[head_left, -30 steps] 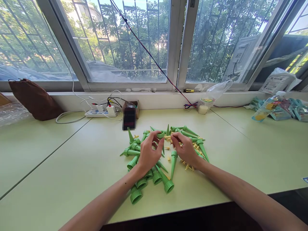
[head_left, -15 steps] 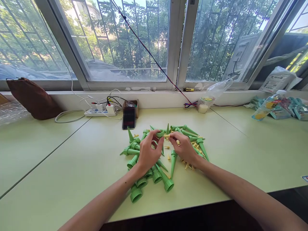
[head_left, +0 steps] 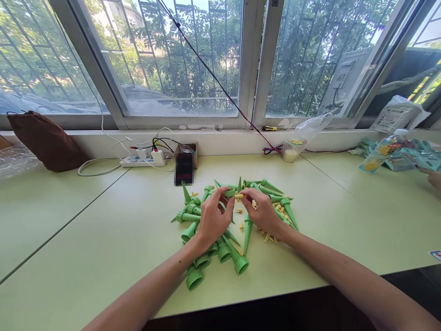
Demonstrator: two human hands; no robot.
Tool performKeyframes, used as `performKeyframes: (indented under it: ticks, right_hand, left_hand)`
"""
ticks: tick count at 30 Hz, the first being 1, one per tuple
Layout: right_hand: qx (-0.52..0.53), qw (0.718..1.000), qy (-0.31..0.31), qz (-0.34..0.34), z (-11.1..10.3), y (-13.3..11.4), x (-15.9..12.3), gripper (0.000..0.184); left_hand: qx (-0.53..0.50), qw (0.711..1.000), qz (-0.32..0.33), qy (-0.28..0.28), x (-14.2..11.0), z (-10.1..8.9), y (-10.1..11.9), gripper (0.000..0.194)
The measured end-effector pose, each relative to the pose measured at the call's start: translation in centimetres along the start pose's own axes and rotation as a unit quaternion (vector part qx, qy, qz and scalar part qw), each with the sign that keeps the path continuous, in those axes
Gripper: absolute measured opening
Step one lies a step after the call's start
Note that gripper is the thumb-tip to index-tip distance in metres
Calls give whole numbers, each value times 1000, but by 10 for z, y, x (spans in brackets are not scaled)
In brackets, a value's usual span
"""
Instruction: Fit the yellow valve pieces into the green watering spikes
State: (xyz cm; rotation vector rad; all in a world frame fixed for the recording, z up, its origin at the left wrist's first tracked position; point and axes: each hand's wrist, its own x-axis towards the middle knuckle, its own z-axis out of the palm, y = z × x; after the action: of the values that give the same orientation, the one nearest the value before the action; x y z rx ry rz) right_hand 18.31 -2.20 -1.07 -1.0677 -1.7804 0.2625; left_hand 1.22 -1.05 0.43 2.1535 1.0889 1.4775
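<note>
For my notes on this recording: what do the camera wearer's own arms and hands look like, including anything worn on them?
The left hand and right hand are ungloved. No sleeve, watch or bracelet shows on the left forearm or right forearm. The left forearm has one small spot. No rings stand out, but some fingers are partly hidden.

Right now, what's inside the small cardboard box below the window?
Crumpled clear plastic shows in the cardboard box's top. Anything deeper is hidden by it and the dark, blurred object in front.
</note>
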Motion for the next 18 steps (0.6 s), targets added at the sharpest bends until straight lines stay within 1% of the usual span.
performKeyframes:
  ticks: [4,7,12,18]
  right_hand:
    - [-41,996,-75,20,2,7,-1,16]
    - [-74,991,-108,32,3,11,-1,16]
    - [-92,988,-118,45,2,11,1,21]
    - [-123,984,-108,74,1,12,1,13]
  left_hand:
    - [-5,1000,0,6,0,0,-1,19]
    - [-7,1000,2,11,0,-1,-1,18]
    - [-8,1000,-3,18,0,-1,1,17]
    - [-8,1000,-1,24,0,0,0,17]
